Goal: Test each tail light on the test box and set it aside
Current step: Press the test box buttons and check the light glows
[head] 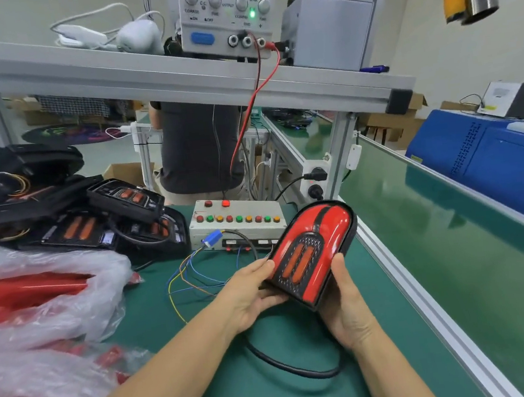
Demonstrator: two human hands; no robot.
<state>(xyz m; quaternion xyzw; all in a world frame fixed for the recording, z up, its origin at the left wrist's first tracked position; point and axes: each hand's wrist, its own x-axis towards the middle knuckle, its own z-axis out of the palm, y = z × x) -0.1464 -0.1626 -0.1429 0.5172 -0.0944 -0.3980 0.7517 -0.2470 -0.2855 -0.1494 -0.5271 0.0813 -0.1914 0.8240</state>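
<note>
While we look down at a green bench (244,396), both our hands hold one red tail light (314,251) above it, right of centre. Our left hand (252,292) grips its near left edge, thumb on the dark mesh panel with two orange strips. Our right hand (344,303) cups its near right side, fingers curled under the black housing and thumb along the edge. The light tilts, its rounded end pointing far and right.

Just beyond it sits the test box (237,222), white, with rows of red, green and orange buttons. A blue plug (212,238) with thin coloured wires lies at the box's near left corner. A black cable (293,366) loops across the bench under our hands.

On the left, more lights (100,223) lie stacked face down, far from us, and red ones in clear bags (39,321) lie nearer. A power supply (227,16) stands on the shelf above, red leads hanging down. A person (196,147) stands beyond the bench.
</note>
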